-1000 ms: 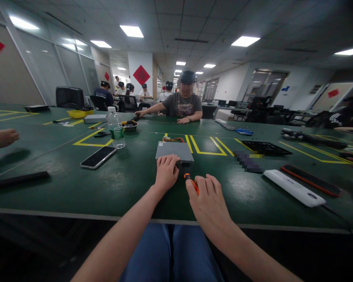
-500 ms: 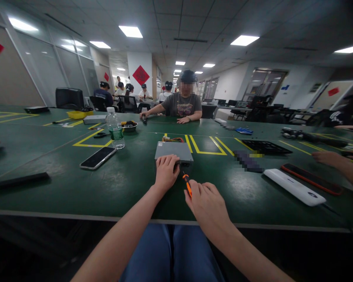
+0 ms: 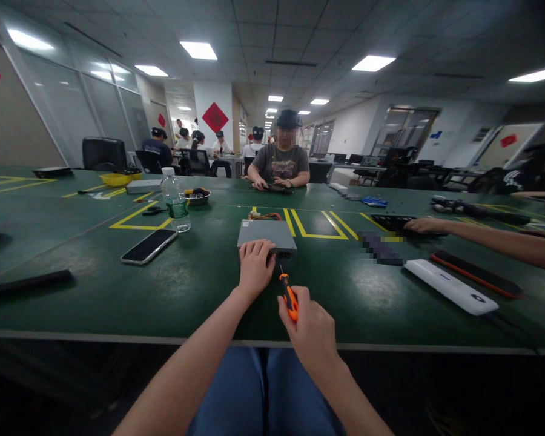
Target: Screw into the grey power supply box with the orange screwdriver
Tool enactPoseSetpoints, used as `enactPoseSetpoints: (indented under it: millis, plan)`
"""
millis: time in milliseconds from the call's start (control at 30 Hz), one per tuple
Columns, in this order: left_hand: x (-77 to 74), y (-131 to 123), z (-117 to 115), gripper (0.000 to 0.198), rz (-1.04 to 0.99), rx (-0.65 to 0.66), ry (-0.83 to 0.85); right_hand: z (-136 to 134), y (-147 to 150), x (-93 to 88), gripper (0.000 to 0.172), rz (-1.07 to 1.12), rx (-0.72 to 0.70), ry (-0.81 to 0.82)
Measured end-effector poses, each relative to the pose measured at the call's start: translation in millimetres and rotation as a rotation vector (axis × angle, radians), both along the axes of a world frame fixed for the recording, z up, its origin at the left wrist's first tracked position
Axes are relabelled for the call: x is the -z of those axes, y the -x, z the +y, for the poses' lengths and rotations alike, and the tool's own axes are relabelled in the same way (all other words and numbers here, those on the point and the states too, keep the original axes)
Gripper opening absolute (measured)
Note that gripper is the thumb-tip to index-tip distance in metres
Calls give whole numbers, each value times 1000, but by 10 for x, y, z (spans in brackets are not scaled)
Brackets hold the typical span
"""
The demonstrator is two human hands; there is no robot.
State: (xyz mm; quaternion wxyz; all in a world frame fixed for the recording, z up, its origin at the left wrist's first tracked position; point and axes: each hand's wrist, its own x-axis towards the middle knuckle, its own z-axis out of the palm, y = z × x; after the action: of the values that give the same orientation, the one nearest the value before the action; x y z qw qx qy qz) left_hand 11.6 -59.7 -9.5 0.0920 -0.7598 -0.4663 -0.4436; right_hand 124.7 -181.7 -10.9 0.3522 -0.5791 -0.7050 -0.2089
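Note:
A grey metal box [image 3: 267, 233] with coloured wires at its back stands on the green table [image 3: 209, 315] in front of me. My left hand [image 3: 257, 266] lies over its near left edge, fingers together and bent over the top, gripping it. In my right hand [image 3: 311, 318] is an orange and black screwdriver [image 3: 289, 298], its thin shaft pointing up and away from me. The screwdriver's tip is close to the near side of the box, apart from it.
A phone [image 3: 149, 246] and a water bottle [image 3: 176, 203] stand left of the box, with a metal bowl [image 3: 198, 196] behind. On the right lie a white device [image 3: 449, 286] and a black panel [image 3: 393, 224] touched by another person's hand [image 3: 424, 225]. A person [image 3: 281, 157] sits opposite.
My right hand has drawn back slightly with the screwdriver, away from the box. Another person's hand has reached in from the right onto the black panel. The person opposite has brought both hands together.

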Motion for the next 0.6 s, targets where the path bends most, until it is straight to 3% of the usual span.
enactPoseSetpoints:
  millis: [167, 367, 600]
  plan:
    - [0, 3, -3, 20, 5, -17, 6, 77, -6, 161, 23, 12, -144, -75]
    - [2, -6, 2, 20, 1, -28, 11, 172, -107, 92, 13, 18, -259, -140]
    - [-4, -13, -9, 21, 4, -29, -3, 199, -424, 65, 6, -16, -365, -240]
